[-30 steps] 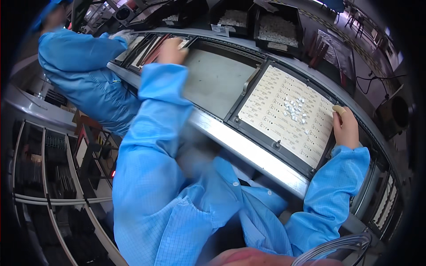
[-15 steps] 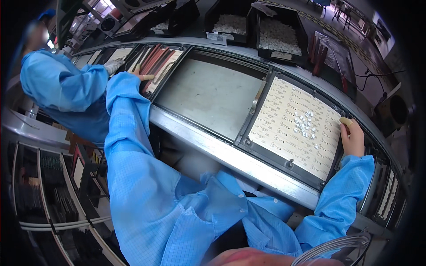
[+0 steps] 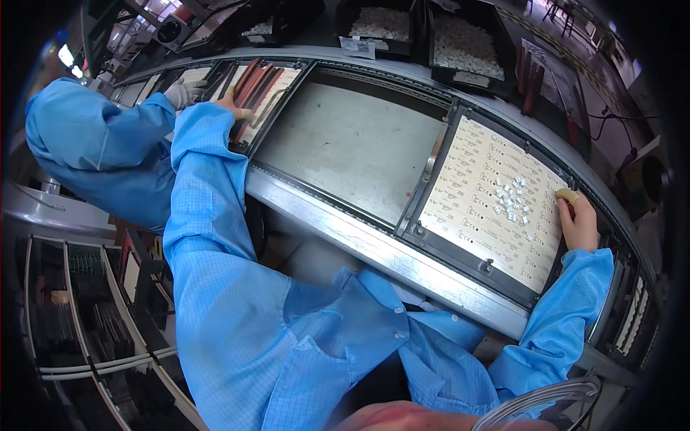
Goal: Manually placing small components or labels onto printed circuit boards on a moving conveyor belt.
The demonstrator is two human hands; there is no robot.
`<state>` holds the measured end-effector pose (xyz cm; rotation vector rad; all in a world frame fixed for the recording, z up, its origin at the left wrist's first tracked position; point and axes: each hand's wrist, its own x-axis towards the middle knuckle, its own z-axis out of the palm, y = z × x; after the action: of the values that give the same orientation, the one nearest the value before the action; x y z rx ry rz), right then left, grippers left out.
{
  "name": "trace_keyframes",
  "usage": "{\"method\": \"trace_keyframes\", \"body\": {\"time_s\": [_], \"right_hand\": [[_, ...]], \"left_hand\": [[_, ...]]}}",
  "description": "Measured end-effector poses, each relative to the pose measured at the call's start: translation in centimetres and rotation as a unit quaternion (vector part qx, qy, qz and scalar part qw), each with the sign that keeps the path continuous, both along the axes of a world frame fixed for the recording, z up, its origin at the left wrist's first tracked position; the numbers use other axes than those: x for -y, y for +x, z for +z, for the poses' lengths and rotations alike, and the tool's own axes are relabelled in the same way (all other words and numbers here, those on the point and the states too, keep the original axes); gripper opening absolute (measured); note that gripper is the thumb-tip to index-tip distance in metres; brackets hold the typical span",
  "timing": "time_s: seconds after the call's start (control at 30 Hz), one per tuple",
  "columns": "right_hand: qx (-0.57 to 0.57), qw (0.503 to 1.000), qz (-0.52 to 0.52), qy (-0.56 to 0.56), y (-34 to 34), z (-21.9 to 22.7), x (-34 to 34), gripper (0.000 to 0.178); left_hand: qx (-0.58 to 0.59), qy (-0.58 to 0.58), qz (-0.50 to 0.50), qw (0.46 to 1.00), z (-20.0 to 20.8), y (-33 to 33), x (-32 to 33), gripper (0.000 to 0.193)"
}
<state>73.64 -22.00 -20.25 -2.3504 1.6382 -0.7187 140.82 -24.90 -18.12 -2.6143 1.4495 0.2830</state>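
Head view shows the person's left hand stretched far out to the left, at the near ends of several dark red strips. These strips lie side by side and slanting on a pale sheet. The fingers of this hand are spread fairly wide, and at least 1 wears a yellowish cover; whether any strip is gripped, I cannot tell.

On the other side, the right hand is at the right edge of a cream panel covered in small dark markings. Its fingers are bent and set narrow near that edge, 1 of them in a yellowish cover; I cannot tell whether they pinch anything. The panel lies flat in a black frame, with a loose cluster of small silvery pieces on its right half.

Between the 2 hands lies a flat grey plate. A bright metal rail runs along the near side of the table. Beyond the far side stand 2 black bins holding white pieces. At the left, a co-worker in blue has a gloved hand just beside the person's left sleeve.
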Motion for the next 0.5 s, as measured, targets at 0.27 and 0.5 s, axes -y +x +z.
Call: {"method": "trace_keyframes", "body": {"time_s": [0.27, 0.5], "right_hand": [[-0.017, 0.998, -0.037, 0.051, 0.5, 0.8, -0.5, 0.016], [-0.019, 0.999, -0.027, 0.039, 0.7, 1.1, -0.5, 0.015]], "left_hand": [[0.033, -0.072, -0.024, 0.997, -0.1, -0.7, 0.2, 0.114], [0.043, -0.022, 0.029, 0.998, 0.8, -2.0, 0.2, 0.086]]}}
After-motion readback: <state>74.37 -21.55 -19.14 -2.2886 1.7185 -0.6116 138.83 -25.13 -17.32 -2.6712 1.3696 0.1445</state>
